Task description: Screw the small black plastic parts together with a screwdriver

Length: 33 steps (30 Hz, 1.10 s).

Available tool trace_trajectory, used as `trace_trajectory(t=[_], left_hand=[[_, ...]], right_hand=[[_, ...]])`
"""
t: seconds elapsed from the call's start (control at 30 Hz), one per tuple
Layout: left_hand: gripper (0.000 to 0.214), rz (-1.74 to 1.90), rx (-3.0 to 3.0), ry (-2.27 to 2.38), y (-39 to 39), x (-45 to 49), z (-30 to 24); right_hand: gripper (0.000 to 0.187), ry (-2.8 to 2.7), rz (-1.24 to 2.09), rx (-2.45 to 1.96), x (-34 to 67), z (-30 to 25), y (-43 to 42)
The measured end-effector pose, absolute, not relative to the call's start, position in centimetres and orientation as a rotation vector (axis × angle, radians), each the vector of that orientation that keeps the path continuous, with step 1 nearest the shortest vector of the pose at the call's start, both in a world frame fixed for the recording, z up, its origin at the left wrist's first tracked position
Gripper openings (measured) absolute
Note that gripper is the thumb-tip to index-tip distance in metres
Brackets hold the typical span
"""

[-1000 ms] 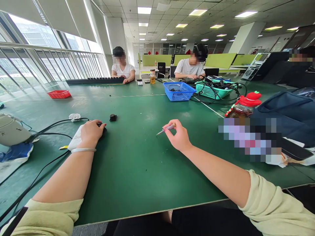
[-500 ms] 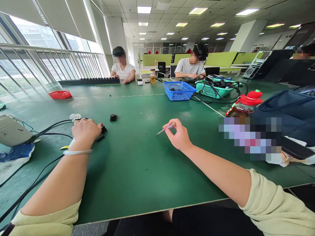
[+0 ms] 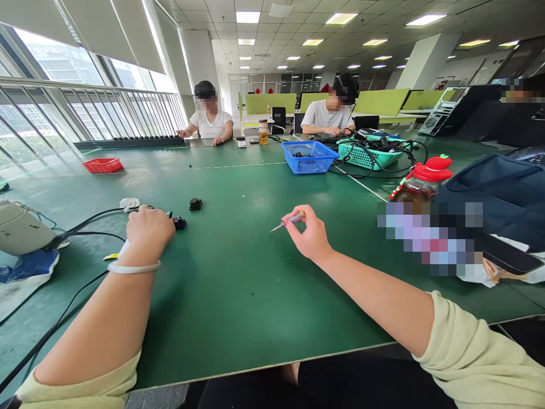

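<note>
My right hand [image 3: 311, 234] is closed in a pinch on a small screwdriver [image 3: 293, 218] with a translucent handle. Its thin tip points left and down, just over the green table [image 3: 238, 318]. My left hand [image 3: 149, 232], a pale bangle on its wrist, is closed with the back of the hand facing me. Its fingers are curled away, and what lies in them is hidden. Right beside it sits a small black part [image 3: 179, 222]. Another black part [image 3: 195, 204] lies a little further off to the right.
Black cables [image 3: 91, 232] run along the left, near a beige device [image 3: 25, 227]. A red tray [image 3: 102, 165], a blue basket [image 3: 310, 157] and a green basket [image 3: 370, 153] of cables stand further back. At right are a red-lidded bottle [image 3: 419, 182] and dark bag [image 3: 498, 193]. Two people sit opposite.
My left hand has turned slightly, and the flat dark piece by its edge is no longer visible. Across the table, a person's hand and the long black strip have shifted left. My right hand stays put.
</note>
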<state>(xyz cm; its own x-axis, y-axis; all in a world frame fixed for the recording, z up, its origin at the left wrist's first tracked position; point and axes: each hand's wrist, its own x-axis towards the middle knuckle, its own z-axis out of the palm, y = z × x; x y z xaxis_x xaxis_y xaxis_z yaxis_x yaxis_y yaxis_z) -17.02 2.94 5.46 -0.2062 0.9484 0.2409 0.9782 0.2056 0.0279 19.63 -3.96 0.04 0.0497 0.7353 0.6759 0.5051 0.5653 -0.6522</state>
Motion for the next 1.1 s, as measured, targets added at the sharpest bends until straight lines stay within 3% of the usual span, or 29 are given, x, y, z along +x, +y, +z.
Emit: trace_trajectory(t=[1.1], left_hand=[[0.055, -0.205, -1.839, -2.412, 4.9, -15.7, 2.9]], right_hand=[[0.015, -1.615, 0.249, -1.093, 19.5, 0.1, -4.0]])
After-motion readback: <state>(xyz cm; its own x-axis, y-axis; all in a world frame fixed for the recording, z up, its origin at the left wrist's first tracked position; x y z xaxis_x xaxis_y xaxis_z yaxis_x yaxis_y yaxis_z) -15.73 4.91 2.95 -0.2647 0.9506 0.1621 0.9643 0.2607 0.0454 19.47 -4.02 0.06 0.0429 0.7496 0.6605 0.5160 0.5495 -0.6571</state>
